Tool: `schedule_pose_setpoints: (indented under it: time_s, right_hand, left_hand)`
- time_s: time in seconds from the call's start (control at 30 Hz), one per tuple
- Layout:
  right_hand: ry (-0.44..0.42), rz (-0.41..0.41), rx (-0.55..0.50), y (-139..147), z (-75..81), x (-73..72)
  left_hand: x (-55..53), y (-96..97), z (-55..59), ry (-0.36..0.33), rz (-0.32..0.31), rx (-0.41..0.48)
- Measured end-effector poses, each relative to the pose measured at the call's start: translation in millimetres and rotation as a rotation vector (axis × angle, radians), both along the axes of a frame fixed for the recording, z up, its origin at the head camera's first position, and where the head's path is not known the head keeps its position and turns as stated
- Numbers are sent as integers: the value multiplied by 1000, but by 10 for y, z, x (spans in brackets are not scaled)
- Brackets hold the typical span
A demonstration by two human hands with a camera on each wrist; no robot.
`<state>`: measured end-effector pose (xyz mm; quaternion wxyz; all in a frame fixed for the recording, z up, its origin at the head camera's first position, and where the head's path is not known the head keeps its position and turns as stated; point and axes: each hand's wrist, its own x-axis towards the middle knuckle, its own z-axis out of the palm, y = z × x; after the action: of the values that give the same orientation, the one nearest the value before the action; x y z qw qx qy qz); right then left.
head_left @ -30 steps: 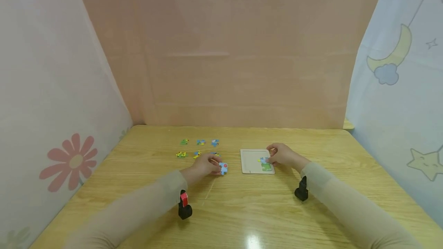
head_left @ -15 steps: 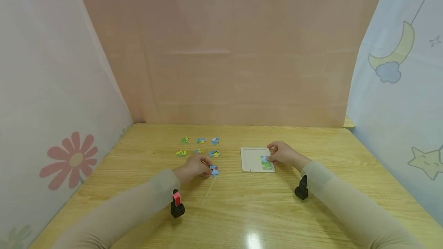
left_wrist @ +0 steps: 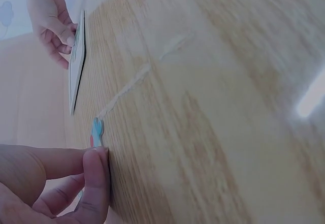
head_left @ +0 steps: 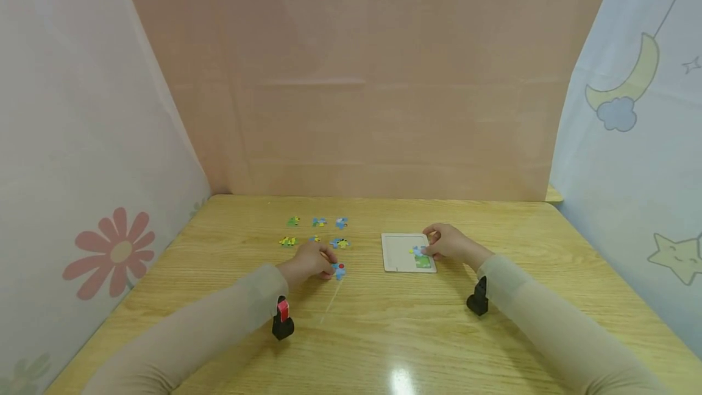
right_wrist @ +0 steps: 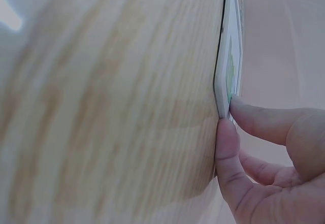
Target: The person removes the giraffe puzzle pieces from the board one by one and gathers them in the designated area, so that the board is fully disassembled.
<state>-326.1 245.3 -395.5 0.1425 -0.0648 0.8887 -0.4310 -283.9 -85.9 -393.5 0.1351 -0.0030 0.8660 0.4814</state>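
In the head view my left hand [head_left: 308,261] is low over the table, left of the puzzle tray [head_left: 398,240]. Thumb and fingers pinch a blue puzzle piece [head_left: 339,271] with a red dot; in the left wrist view this piece [left_wrist: 97,130] is close to the tabletop, partly hidden by the fingertips. My right hand [head_left: 451,242] grips the tray's right edge, one digit reaching over the rim and another against its outer side in the right wrist view. Beside those fingertips, a blue-and-yellow piece [head_left: 417,250] and a green piece [head_left: 422,262] lie inside the tray.
Loose puzzle pieces lie in two rows behind my left hand, among them a green one [head_left: 293,221], a yellow-and-green one [head_left: 287,241] and a blue-and-yellow one [head_left: 340,242]. A tan cloth [head_left: 351,78] hangs behind the wooden table [head_left: 373,328].
My left hand has moved left with the blue piece, away from the tray, then stayed nearly still. More of the loose back pieces show now. The right hand has held its place at the tray.
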Motion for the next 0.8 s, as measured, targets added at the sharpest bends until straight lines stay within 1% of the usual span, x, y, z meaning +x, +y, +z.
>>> schedule_pose_setpoints:
  time_s: [0.27,0.43,0.6,0.8]
  right_hand:
    - [1,4,-7,9,2,5]
    - [4,1,-3,0,25,17]
    - [-2,9,-12,10,19,16]
    - [-19,23,-35,32,13,8]
  left_hand:
    - [-32,-50,-18,-2,-44,36]
    - [-42,-63,-16,-13,-53,64]
    - [-40,-66,-11,-22,-54,62]
    - [-39,-64,26,-25,-57,29]
